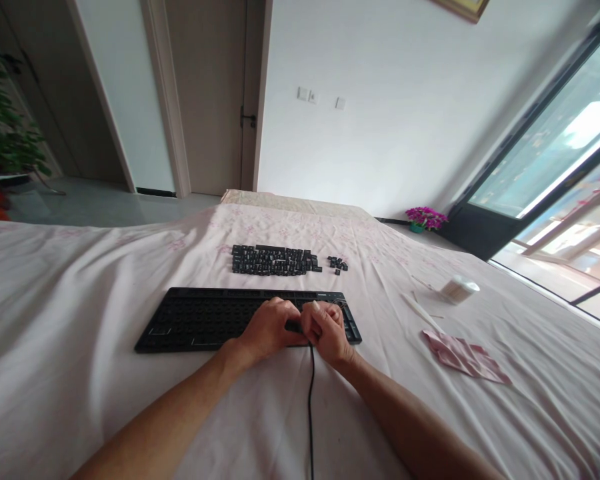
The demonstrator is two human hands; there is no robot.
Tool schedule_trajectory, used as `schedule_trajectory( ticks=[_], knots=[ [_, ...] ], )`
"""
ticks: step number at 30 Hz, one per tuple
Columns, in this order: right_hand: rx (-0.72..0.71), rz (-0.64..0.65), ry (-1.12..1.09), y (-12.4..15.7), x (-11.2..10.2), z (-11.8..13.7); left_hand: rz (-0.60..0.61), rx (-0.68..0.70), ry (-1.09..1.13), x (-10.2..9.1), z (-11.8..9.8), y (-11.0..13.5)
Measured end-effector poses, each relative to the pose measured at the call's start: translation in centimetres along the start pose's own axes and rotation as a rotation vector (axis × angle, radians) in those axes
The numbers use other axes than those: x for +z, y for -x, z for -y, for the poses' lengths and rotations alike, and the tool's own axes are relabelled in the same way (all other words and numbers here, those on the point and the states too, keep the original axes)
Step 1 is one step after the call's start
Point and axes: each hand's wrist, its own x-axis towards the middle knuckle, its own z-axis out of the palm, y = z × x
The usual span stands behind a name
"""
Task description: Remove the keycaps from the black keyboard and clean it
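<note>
A black keyboard (pixel 195 317) lies flat on the bed sheet, its key area bare of most caps. My left hand (pixel 275 323) rests over its right-of-middle part, fingers curled and thumb near the front edge, gripping it. Close beside it, my right hand (pixel 326 330) is closed in a pinch above the number-pad side; whatever sits between its fingers is hidden. From the front edge a black cable (pixel 311 407) runs toward me. Behind the keyboard, removed keycaps (pixel 270 261) are laid out in rows, and a small cluster of keycaps (pixel 337 263) lies to their right.
On the right of the pink floral sheet (pixel 380 307) stand a clear tub of cotton swabs (pixel 459 289) and a folded pink cloth (pixel 464 358). Thin sticks and a pale strip (pixel 425 312) lie near them. Beyond the bed are doors, a wall and purple flowers (pixel 425 217).
</note>
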Motion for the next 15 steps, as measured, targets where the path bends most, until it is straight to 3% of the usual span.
schedule_trajectory(
  ticks=[5, 10, 12, 15],
  knots=[
    [-0.036, 0.118, 0.166, -0.3, -0.8, 0.8, -0.09, -0.114, -0.049, 0.6, -0.8, 0.3],
    [-0.088, 0.208, 0.437, -1.4, -3.7, 2.8, -0.118, -0.097, 0.013, 0.6, -0.4, 0.4],
    [-0.104, 0.295, 0.557, -1.6, -5.1, 3.7, -0.109, -0.105, 0.023, 0.5, -0.3, 0.4],
    [-0.113, 0.466, 0.566, -1.5, -6.5, 4.3, -0.084, -0.112, 0.03, 0.6, -0.1, 0.2]
  ],
)
